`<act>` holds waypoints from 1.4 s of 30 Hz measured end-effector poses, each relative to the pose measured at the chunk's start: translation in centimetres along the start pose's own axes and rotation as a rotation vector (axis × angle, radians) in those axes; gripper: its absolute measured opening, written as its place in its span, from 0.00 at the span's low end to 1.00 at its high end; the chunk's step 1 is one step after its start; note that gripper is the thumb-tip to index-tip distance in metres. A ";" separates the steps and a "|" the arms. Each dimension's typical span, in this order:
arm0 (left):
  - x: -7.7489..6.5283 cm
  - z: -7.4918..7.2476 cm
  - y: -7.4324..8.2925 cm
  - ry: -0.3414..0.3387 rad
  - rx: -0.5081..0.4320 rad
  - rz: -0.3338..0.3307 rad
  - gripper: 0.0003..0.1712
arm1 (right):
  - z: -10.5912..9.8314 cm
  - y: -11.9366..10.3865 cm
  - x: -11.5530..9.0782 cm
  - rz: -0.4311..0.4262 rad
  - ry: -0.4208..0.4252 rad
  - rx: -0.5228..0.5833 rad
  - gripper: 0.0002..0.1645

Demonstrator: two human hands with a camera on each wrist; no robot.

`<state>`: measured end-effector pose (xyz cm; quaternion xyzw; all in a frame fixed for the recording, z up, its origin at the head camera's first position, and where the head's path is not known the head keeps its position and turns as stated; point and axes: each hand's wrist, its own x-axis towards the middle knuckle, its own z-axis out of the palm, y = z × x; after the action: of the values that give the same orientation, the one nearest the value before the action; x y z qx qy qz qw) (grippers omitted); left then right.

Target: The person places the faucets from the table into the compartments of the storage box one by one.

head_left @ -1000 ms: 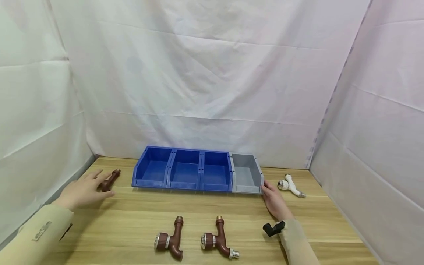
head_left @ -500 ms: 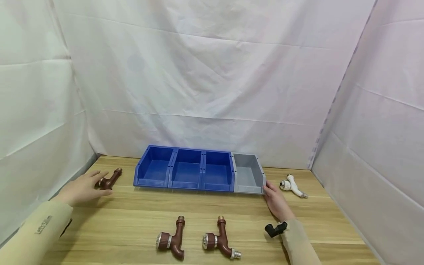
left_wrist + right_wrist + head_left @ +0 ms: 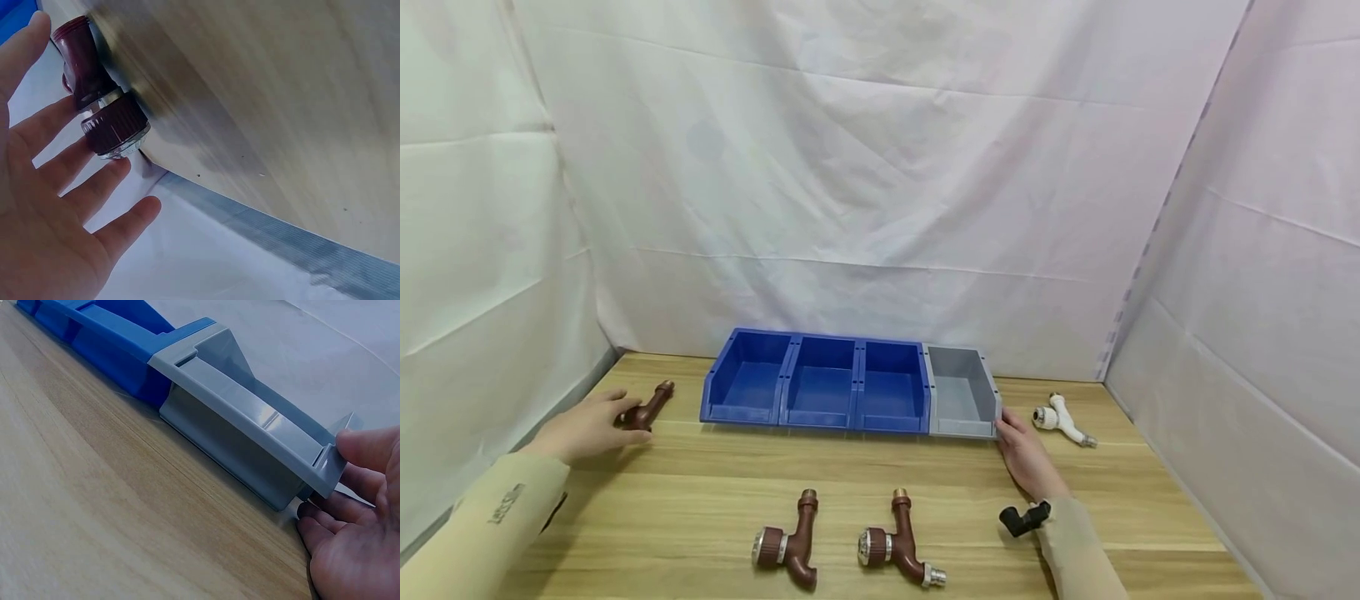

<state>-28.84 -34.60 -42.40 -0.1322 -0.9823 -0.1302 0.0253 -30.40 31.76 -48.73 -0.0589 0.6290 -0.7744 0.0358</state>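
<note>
Brown, its knob (image 3: 117, 125) ribbed, the tap (image 3: 94, 81) lay by the left hand (image 3: 583, 427), fingers (image 3: 128, 226) spread, perhaps touching; the right hand (image 3: 1028, 457) pinched the grey bin (image 3: 225, 450).

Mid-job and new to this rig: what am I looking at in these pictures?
No machine here, just a person working bare-handed. The wide picture is from a head-worn camera, the close ones from each wrist. On the wooden table stand three blue bins and a grey bin in a row. Two brown taps lie in front, a white tap right, a third brown tap left. The right hand grips the grey bin's front corner. The left hand is spread at the third brown tap, not gripping it.
</note>
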 end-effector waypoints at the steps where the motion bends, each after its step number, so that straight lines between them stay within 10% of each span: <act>1: 0.1 0.0 0.0 -0.001 -0.001 -0.001 0.48 | 0.0 0.0 0.0 -0.002 -0.002 -0.001 0.33; 42: 1.9 1.3 -0.6 -0.015 -0.005 0.013 0.48 | 0.1 0.1 0.2 -0.019 -0.006 0.008 0.32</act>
<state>-30.86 -34.39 -43.61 -0.1394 -0.9813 -0.1316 0.0187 -30.56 31.66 -48.78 -0.0672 0.6253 -0.7769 0.0304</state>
